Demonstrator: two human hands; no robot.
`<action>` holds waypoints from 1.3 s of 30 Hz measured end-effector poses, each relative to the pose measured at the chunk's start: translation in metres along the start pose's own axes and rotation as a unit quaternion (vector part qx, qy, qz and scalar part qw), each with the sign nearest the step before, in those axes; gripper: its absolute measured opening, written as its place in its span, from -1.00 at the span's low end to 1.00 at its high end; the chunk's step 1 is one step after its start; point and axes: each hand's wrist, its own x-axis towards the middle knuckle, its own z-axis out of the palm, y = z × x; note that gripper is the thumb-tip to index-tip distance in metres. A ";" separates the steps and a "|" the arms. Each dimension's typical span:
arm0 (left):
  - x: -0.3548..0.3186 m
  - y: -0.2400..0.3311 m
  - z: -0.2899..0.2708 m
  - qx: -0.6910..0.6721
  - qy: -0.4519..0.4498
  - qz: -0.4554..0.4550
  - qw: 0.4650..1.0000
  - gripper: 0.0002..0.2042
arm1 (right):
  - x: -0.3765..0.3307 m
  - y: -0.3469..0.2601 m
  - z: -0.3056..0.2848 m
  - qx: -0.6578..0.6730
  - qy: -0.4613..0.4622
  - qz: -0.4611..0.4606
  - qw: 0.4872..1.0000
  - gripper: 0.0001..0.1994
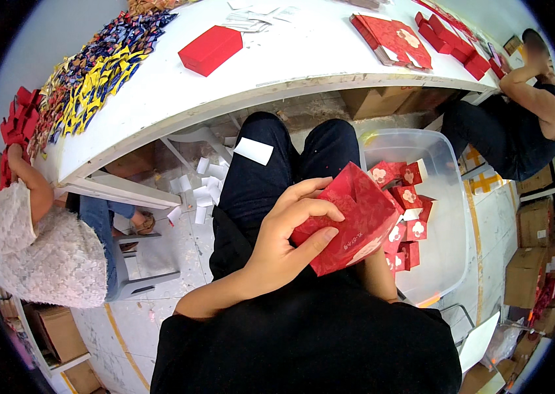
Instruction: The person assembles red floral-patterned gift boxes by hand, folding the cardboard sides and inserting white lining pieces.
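Observation:
Above my lap is a red patterned paper box (364, 211), tilted, its upper side folded inward. My left hand (294, 220) grips its left side, the thumb pressed on the face nearest me and the fingers over the upper edge. Behind the box's lower right, my right hand (374, 261) is mostly covered; its fingers are hidden. On my left thigh lies a white paper slip (253, 150). Close by on the right, a clear plastic tub (447, 253) holds several small red boxes (409, 196) with pale flower shapes.
Ahead, a white table (290, 59) carries a red box (210, 50), flat red packaging (392, 41) and heaps of small wrapped packets (103, 85). White papers (206, 194) litter the floor. People sit at left (47, 243) and right (520, 125). Cartons (527, 262) stand at right.

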 end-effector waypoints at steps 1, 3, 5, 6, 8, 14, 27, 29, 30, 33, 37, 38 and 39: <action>0.000 -0.001 0.001 0.000 0.004 -0.006 1.000 -0.85 | 0.001 -0.001 0.000 -0.001 -0.001 -0.001 1.000 -0.51; 0.000 -0.003 0.002 0.016 0.016 -0.016 1.000 -0.84 | 0.003 -0.002 -0.001 -0.003 -0.002 0.002 1.000 -0.51; 0.001 -0.005 0.001 0.052 0.026 -0.017 0.998 -0.84 | 0.006 -0.002 -0.002 -0.003 -0.004 0.000 1.000 -0.51; 0.000 -0.005 0.000 0.080 0.029 -0.012 0.996 -0.84 | 0.006 -0.002 -0.003 -0.004 -0.006 0.001 1.000 -0.51; -0.001 -0.008 0.000 0.112 0.047 -0.011 0.993 -0.85 | 0.009 -0.002 -0.004 -0.004 -0.005 0.002 1.000 -0.51; -0.003 -0.012 0.002 0.133 0.056 0.012 0.989 -0.61 | 0.015 -0.003 -0.006 -0.004 -0.006 0.006 1.000 -0.51; 0.003 -0.022 0.007 0.202 0.055 0.070 0.975 -0.50 | 0.012 0.003 -0.007 0.002 -0.001 0.012 1.000 -0.51; 0.003 -0.022 0.007 0.209 0.044 0.062 0.975 -0.52 | 0.012 0.003 -0.007 0.002 0.000 0.011 1.000 -0.52; 0.002 -0.022 0.006 0.209 0.040 0.055 0.975 -0.54 | 0.012 0.003 -0.008 0.001 0.000 0.010 1.000 -0.52; 0.001 -0.024 0.008 0.204 0.048 0.062 0.976 -0.57 | 0.011 0.003 -0.008 0.001 0.002 0.014 1.000 -0.52; 0.001 -0.025 0.010 0.141 0.040 0.049 0.988 -0.60 | 0.011 0.003 -0.010 0.002 0.001 0.014 1.000 -0.52; 0.001 -0.025 0.009 0.150 0.034 0.047 0.987 -0.61 | 0.011 0.003 -0.010 0.003 0.000 0.015 1.000 -0.52; 0.002 -0.025 0.008 0.158 0.029 0.046 0.986 -0.61 | 0.012 0.004 -0.010 0.005 0.001 0.017 1.000 -0.52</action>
